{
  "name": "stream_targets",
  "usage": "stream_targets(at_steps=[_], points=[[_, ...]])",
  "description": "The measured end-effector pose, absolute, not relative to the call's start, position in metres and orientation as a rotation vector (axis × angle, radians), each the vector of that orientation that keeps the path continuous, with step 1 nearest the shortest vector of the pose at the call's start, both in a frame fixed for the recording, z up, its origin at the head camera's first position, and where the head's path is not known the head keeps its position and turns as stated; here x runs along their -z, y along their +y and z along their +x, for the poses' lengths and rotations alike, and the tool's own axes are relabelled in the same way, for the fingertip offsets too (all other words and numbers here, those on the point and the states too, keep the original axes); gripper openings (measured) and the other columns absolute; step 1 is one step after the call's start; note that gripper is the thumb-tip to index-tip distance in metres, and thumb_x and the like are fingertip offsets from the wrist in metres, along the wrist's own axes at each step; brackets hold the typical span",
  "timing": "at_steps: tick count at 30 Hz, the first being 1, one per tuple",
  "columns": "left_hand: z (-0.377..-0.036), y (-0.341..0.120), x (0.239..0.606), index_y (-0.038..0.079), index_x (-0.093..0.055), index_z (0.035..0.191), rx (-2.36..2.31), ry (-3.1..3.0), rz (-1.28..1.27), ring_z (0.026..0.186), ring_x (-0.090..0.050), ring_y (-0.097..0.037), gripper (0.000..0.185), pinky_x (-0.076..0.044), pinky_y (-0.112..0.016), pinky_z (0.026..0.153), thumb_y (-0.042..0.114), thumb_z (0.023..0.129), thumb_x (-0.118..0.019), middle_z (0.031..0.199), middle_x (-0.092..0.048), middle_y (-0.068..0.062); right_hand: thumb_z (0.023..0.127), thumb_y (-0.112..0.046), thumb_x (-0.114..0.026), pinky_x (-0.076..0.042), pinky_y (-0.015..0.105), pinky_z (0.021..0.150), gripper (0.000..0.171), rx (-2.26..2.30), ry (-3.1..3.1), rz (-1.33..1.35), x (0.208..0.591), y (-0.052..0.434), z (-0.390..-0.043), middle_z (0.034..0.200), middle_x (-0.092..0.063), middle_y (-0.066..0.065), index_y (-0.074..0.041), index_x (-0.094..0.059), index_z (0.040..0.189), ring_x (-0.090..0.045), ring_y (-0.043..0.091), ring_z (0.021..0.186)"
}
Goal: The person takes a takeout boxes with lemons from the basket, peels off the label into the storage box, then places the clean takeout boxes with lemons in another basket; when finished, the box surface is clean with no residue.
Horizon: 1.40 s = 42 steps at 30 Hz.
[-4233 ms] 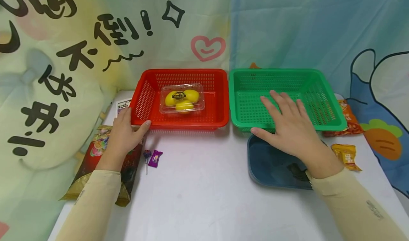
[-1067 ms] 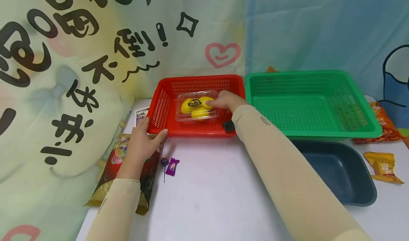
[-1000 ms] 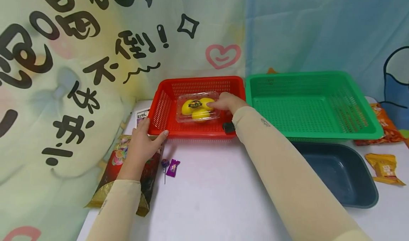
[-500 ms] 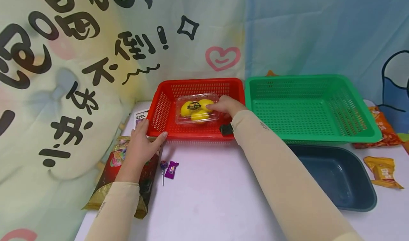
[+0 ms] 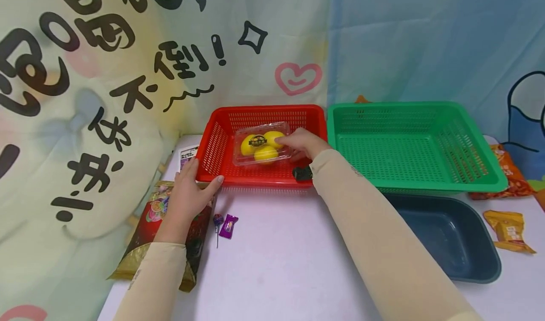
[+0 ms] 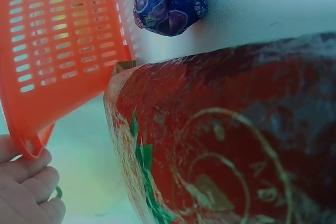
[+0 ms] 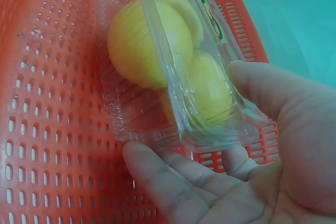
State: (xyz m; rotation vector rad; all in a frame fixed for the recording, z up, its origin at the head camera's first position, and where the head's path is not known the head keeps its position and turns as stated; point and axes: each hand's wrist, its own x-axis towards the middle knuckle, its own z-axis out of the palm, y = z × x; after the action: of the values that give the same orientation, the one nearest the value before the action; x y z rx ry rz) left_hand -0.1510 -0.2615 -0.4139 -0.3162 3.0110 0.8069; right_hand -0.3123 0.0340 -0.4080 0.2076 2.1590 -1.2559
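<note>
My right hand [image 5: 305, 143] holds a clear plastic clamshell box [image 7: 181, 124] at its right end, thumb on top and fingers underneath. Three yellow fruits [image 5: 266, 153] and a dark label show through the lid. The box sits tilted inside the red basket [image 5: 255, 181], its right end a little higher. At that basket's front left corner is my left hand [image 5: 187, 199]. Its fingers [image 6: 31, 169] curl under the rim in the left wrist view, while the thumb lies along the front edge. Below this hand is a large red and gold snack bag [image 5: 142, 245].
A green basket [image 5: 408, 186] stands right of the red one, with a dark blue tub [image 5: 447, 240] before it. Farther right lie an orange snack bag [image 5: 508, 169] and a yellow packet [image 5: 509, 228]. A lollipop [image 5: 218, 220] and a purple candy [image 5: 228, 227] lie near the large bag.
My right hand has gone from above the green basket to the fruit box and grips it; the box's right end has risen slightly. My left hand stays at the red basket's corner.
</note>
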Motion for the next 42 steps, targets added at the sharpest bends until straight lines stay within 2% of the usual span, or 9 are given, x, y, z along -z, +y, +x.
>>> stream_targets(at_steps=[7, 15, 21, 25, 30, 34, 42], points=[[-0.15, -0.26, 0.411, 0.014, -0.019, 0.169, -0.788, 3.019, -0.312, 0.159, -0.015, -0.054, 0.106, -0.044, -0.076, 0.104, 0.069, 0.091, -0.065, 0.176, -0.019, -0.015, 0.102, -0.039, -0.067, -0.062, 0.04, 0.101, 0.055, 1.344, 2.068, 0.158, 0.402, 0.038, -0.307, 0.118, -0.06, 0.011, -0.001, -0.054, 0.138, -0.066, 0.026, 0.106], [-0.148, -0.259, 0.411, 0.012, -0.019, 0.168, -0.782, 3.026, -0.287, 0.159, -0.017, -0.052, 0.106, -0.043, -0.075, 0.106, 0.069, 0.091, -0.066, 0.176, -0.018, -0.015, 0.103, -0.039, -0.065, -0.062, 0.041, 0.1, 0.046, 1.395, 2.067, 0.138, 0.398, 0.04, -0.303, 0.114, -0.061, 0.009, -0.002, -0.06, 0.13, -0.065, 0.023, 0.099], [-0.15, -0.261, 0.412, 0.013, -0.017, 0.169, -0.771, 3.016, -0.293, 0.158, -0.014, -0.055, 0.107, -0.041, -0.078, 0.107, 0.07, 0.091, -0.064, 0.176, -0.017, -0.015, 0.103, -0.036, -0.064, -0.062, 0.043, 0.1, 0.04, 1.467, 2.06, 0.104, 0.389, 0.034, -0.298, 0.106, -0.06, 0.008, -0.002, -0.062, 0.123, -0.063, 0.022, 0.095], [-0.15, -0.262, 0.412, 0.012, -0.018, 0.168, -0.773, 3.021, -0.286, 0.158, -0.016, -0.055, 0.107, -0.044, -0.076, 0.104, 0.07, 0.091, -0.065, 0.176, -0.018, -0.016, 0.103, -0.036, -0.065, -0.062, 0.044, 0.1, 0.037, 1.479, 2.079, 0.089, 0.385, 0.033, -0.296, 0.103, -0.056, 0.008, -0.003, -0.061, 0.118, -0.061, 0.022, 0.091], [-0.149, -0.261, 0.411, 0.012, -0.018, 0.168, -0.774, 3.026, -0.274, 0.157, -0.017, -0.056, 0.107, -0.047, -0.075, 0.101, 0.068, 0.091, -0.066, 0.175, -0.02, -0.017, 0.103, -0.038, -0.066, -0.061, 0.045, 0.102, 0.038, 1.49, 2.097, 0.08, 0.376, 0.036, -0.293, 0.11, -0.055, 0.009, -0.006, -0.055, 0.12, -0.063, 0.024, 0.099], [-0.148, -0.261, 0.411, 0.012, -0.018, 0.168, -0.767, 3.031, -0.268, 0.157, -0.018, -0.056, 0.107, -0.047, -0.075, 0.101, 0.068, 0.091, -0.066, 0.175, -0.02, -0.017, 0.102, -0.037, -0.067, -0.06, 0.047, 0.103, 0.035, 1.524, 2.105, 0.056, 0.366, 0.04, -0.289, 0.108, -0.054, 0.008, -0.008, -0.052, 0.115, -0.062, 0.024, 0.099], [-0.147, -0.261, 0.411, 0.012, -0.02, 0.168, -0.779, 3.044, -0.256, 0.156, -0.018, -0.058, 0.107, -0.049, -0.074, 0.099, 0.07, 0.091, -0.065, 0.174, -0.023, -0.018, 0.102, -0.04, -0.067, -0.063, 0.044, 0.098, 0.037, 1.517, 2.18, 0.038, 0.348, 0.048, -0.283, 0.109, -0.056, 0.008, -0.009, -0.052, 0.114, -0.064, 0.022, 0.097]])
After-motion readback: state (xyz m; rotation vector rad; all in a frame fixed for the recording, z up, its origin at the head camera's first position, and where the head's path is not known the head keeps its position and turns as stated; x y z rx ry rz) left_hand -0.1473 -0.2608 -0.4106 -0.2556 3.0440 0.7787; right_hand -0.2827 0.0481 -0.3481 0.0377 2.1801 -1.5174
